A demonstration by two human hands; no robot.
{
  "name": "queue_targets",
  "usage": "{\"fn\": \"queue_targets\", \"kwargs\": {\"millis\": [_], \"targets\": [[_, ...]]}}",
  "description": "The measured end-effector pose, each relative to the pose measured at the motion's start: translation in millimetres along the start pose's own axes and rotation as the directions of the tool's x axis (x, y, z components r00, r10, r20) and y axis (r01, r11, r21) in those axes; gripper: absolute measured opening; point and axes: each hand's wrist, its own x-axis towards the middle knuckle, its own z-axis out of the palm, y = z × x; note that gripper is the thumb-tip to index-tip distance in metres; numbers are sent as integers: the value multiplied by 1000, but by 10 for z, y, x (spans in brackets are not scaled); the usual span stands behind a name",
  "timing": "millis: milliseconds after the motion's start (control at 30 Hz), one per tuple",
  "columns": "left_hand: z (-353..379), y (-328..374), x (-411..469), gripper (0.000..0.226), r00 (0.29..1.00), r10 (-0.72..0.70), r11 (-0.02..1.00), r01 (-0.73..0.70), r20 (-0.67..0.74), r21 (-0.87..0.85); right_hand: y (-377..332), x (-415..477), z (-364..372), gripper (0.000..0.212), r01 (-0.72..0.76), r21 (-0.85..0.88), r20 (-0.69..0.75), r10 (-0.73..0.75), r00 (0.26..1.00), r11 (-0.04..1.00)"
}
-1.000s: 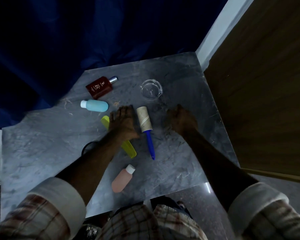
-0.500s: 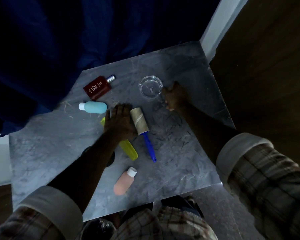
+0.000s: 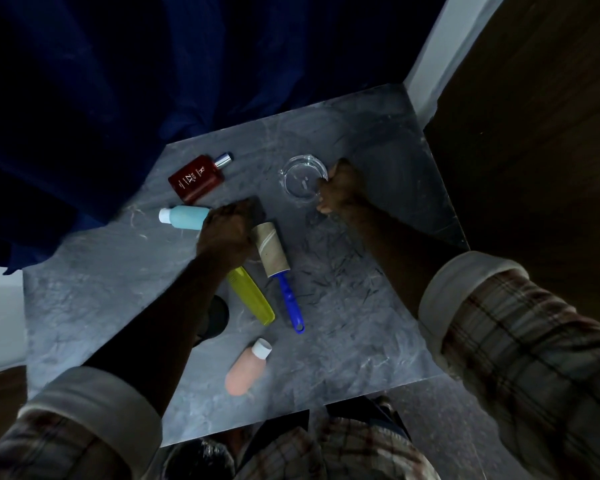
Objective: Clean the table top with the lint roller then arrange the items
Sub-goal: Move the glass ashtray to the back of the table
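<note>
Right hand (image 3: 340,188) now gripping glass dish (image 3: 300,183) rim, left hand (image 3: 227,233) curled, grasp hidden

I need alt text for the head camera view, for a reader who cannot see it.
Seen from above, a person's right hand grips the rim of a clear glass dish on a grey marble table, while the left hand rests beside a lint roller. A yellow comb, red perfume bottle, blue bottle and pink bottle lie around.
</note>
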Motion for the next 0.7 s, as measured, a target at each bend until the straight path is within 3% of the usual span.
{"fn": "queue_targets", "kwargs": {"millis": [133, 267, 333, 433, 533, 600, 700], "targets": [[-36, 16, -15, 52, 1000, -2, 999, 1, -23, -44, -2, -83, 14, 29, 7, 64, -12, -6, 1000, 998], [-111, 78, -33, 44, 984, 26, 997, -40, -177, -71, 7, -121, 40, 28, -6, 113, 14, 4, 1000, 994], [-141, 118, -16, 32, 975, -37, 987, 2, -220, -159, -16, -174, 52, 26, -7, 182, 47, -1, 999, 983], [-199, 181, 54, 13, 962, -222, 892, 136, -156, -431, -61, -265, 83, 29, 35, 250, 71, -54, 996, 968], [-248, 266, 75, 15, 930, -334, 732, 155, -152, -664, -132, -382, 75, 31, 81, 251, 84, -105, 991, 965], [-266, 282, 46, 15, 900, -396, 666, 143, -184, -732, -175, -451, 43, 34, 95, 239, 81, -117, 990, 966], [-272, 247, -23, 15, 903, -379, 669, 116, -203, -734, -219, -548, -8, 38, 129, 209, 71, -147, 987, 969]]}}
